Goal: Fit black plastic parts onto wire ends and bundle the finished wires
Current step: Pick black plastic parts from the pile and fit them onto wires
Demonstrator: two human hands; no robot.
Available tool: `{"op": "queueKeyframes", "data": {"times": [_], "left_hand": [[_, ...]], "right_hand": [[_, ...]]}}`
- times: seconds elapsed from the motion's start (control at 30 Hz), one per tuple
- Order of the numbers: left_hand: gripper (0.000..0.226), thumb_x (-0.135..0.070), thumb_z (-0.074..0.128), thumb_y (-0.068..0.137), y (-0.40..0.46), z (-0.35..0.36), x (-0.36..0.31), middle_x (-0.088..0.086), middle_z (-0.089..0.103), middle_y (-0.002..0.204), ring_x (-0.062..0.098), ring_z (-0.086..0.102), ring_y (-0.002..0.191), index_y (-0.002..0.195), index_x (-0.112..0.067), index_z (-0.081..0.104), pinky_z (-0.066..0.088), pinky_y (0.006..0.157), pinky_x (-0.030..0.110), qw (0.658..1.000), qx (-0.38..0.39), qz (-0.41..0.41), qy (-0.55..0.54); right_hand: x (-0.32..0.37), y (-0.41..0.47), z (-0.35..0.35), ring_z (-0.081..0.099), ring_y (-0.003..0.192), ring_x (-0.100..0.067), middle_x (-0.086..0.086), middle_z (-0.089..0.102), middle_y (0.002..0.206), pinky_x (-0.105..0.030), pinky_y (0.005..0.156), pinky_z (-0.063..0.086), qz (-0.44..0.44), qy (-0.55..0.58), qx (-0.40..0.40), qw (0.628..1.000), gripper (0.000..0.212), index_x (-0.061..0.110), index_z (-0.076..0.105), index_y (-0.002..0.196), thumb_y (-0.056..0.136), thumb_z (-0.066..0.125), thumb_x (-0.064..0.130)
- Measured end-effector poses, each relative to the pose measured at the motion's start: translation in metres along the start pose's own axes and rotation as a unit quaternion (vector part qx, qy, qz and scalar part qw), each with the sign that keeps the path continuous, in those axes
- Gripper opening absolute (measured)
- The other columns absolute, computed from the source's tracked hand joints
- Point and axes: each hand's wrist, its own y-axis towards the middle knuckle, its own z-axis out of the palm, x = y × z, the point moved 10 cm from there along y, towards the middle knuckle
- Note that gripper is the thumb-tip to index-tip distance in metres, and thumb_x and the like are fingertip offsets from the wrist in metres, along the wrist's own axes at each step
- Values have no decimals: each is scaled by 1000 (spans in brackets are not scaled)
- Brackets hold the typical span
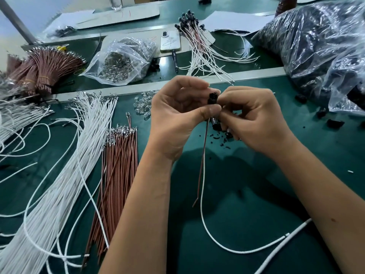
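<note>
Black plastic part (213, 98) — small, glossy, upright — pinched between left hand (177, 113) and right hand (254, 117) fingertips. Brown wire (201, 165) and white wire (203, 194) hanging toward 6 o'clock.

glossy plastic bag (120, 60), matt green tabletop (246, 194)

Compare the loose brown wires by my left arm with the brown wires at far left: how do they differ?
The loose brown wires lie flat, unbound and roughly parallel; the far-left brown wires are tied in banded bundles that fan out. The loose ones lie near the person, the bundles farther back. Both carry metal terminals at their ends.
</note>
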Motion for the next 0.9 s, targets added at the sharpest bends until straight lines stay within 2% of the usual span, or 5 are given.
{"op": "queueKeyframes", "data": {"times": [0.13, 0.33, 0.5, 0.7, 0.9], "left_hand": [[39, 13, 78, 64, 0, 1, -1, 6, 76, 87, 17, 72, 83, 95, -3, 60, 60, 81, 31, 1000, 5, 5, 3], [41, 19, 77, 66, 0, 3, -3, 1, 76, 86, 16, 72, 86, 95, -5, 60, 59, 84, 33, 1000, 17, 15, 8], [41, 20, 76, 67, -1, 7, -6, 0, 74, 85, 17, 71, 88, 94, -6, 59, 58, 85, 36, 999, 34, 18, 6], [42, 19, 78, 66, -1, 9, -8, -2, 73, 82, 22, 68, 87, 94, -8, 62, 56, 83, 36, 999, 26, 18, 3], [37, 16, 78, 68, 0, 6, -6, 5, 72, 82, 24, 66, 81, 93, -9, 65, 57, 78, 35, 1000, 6, 1, -14]], "right_hand": [[-1, 0, -2, 58, 52, -8, 0, 62, 73, -14, 50, 41, -6, -21, -12, 1000, 19, 16, 72, 89, 92, 70, -3], [2, 1, -9, 61, 56, -10, 4, 66, 73, -21, 54, 42, -29, -39, -40, 998, 5, 18, 76, 89, 92, 78, 14], [8, 0, -10, 62, 54, -12, -1, 67, 73, -20, 53, 43, -47, -16, -49, 998, 8, 22, 74, 86, 91, 78, 17], [7, -1, -12, 63, 53, -20, -6, 67, 71, -30, 50, 46, -36, -5, -64, 997, 13, 16, 73, 81, 90, 81, 21], [4, -2, -6, 56, 45, -10, -10, 62, 63, -17, 46, 40, -7, 58, -50, 997, 19, 3, 70, 76, 83, 85, 12]]}}
